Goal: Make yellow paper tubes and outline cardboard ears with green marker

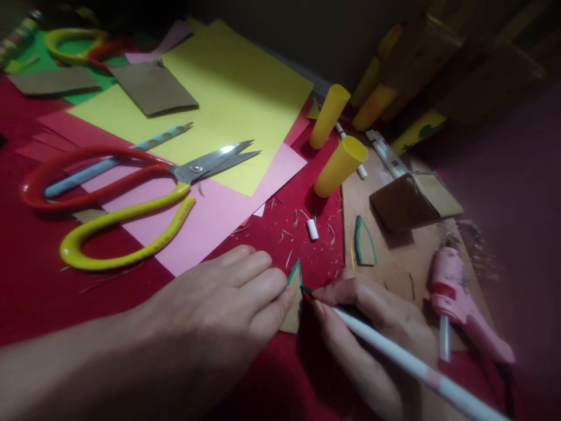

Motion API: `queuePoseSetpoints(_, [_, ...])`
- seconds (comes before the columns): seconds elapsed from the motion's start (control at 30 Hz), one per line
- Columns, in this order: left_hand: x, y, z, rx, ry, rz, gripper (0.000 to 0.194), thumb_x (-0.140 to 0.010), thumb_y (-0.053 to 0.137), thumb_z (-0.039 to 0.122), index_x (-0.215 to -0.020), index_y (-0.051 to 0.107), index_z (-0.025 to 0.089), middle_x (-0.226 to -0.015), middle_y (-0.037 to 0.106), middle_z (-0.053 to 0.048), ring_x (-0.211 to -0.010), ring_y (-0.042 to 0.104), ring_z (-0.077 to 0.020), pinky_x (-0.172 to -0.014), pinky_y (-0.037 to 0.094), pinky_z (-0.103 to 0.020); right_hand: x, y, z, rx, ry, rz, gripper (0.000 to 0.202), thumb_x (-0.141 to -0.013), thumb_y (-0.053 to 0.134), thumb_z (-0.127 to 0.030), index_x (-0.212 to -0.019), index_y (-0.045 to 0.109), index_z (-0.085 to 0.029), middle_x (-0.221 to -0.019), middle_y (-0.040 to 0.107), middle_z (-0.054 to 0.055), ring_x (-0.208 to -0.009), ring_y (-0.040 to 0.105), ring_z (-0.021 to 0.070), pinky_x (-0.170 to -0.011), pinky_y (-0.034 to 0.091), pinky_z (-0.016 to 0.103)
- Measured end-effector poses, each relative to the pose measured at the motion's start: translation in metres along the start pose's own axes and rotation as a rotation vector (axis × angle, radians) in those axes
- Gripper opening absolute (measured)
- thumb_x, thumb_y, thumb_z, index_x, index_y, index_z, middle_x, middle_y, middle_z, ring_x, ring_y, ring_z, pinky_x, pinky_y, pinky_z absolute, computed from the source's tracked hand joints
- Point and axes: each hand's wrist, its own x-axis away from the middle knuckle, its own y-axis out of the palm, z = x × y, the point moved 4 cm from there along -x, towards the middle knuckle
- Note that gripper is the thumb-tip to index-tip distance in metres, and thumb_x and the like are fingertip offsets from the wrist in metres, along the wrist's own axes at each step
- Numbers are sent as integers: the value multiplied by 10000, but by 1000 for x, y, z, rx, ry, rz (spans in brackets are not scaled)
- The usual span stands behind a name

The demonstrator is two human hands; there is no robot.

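Observation:
A small pointed cardboard piece (291, 316) lies on the red cloth, its tip edged in green. My left hand (228, 298) has its fingers curled against the left side of this piece, pinning it. In my right hand (377, 333) is a white felt-tip pen (385, 345), gripped near its dark tip, which touches the piece's right edge. A short white pen cap (312, 229) lies just beyond. To the right, a similar pointed cardboard piece (366, 241) with a green outline rests on a flat cardboard sheet (394, 280).
Large scissors (193, 169) with red and yellow handles lie partly spread over a blue pencil (162, 135), yellow paper (236, 76) and pink paper (175, 234). Two yellow tubes (339, 166) stand ahead. A cardboard box (412, 202) and pink glue gun (451, 286) are at right.

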Motion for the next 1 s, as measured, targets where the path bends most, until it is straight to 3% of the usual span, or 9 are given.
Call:
queuePoseSetpoints(0.23, [1,-1,1,13,-21,-21,392,-1031,299,134,-1102,679,71,-834,647,-78,-749,506,-228,-700,444,-396,6,0,6,-79,66,-126,165,-915,622,-214,-764,631,-279,-656,689,-19,-509,646,126,-422,518,232])
queuePoseSetpoints(0.43, [2,1,1,-13,-15,-3,367,-1028,325,131,-1126,675,79,-842,648,-74,-757,508,-227,-708,442,-394,8,0,9,-55,75,-101,138,-920,629,-217,-803,634,-290,-648,687,-27,-468,625,116,-381,495,216])
queuePoseSetpoints(0.67, [2,-2,0,-24,-7,-20,365,-1016,326,123,-1148,663,71,-860,660,-91,-766,524,-232,-714,457,-398,3,0,4,2,92,-53,65,-887,667,-233,-891,667,-298,-733,734,-5,-559,700,179,-456,575,267])
queuePoseSetpoints(1.0, [1,0,0,-11,-11,-7,353,-1001,340,99,-1143,662,72,-854,659,-93,-772,532,-231,-725,450,-386,4,1,6,23,53,-71,70,-888,668,-251,-846,658,-305,-644,704,-12,-454,632,154,-370,503,250])
